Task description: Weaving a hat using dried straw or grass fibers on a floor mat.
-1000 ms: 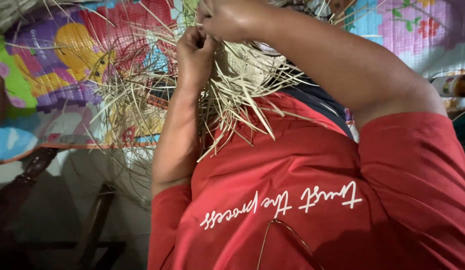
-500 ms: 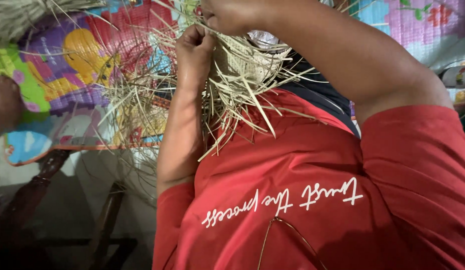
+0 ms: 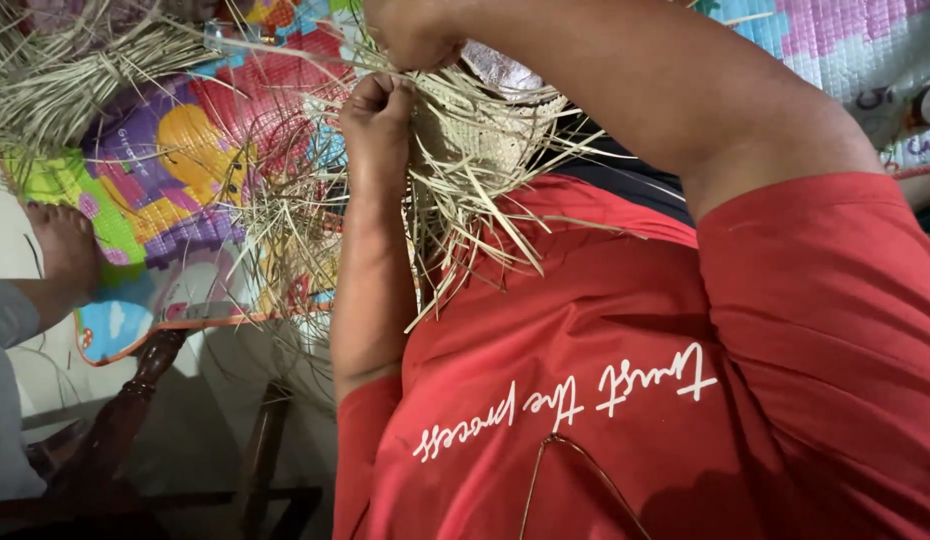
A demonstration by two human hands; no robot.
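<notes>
straw weave (image 3: 485,130) held against red shirt (image 3: 585,400), left hand (image 3: 377,115) fisted on strands, right hand (image 3: 410,30) pinching others above; could snap brittle strands or loosen weave if tugged unevenly.

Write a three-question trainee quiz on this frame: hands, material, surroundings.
1. True or false: the left hand is a closed fist gripping the straw strands of the half-woven piece held against the red shirt.
2. What lies beneath the loose straw on the left? A) bare tiles B) a colourful play mat C) a plain green cloth
3. Fill in: at the left edge, another person's bare ____ rests on the mat.

Key: 1 true; 2 B; 3 foot.
</notes>
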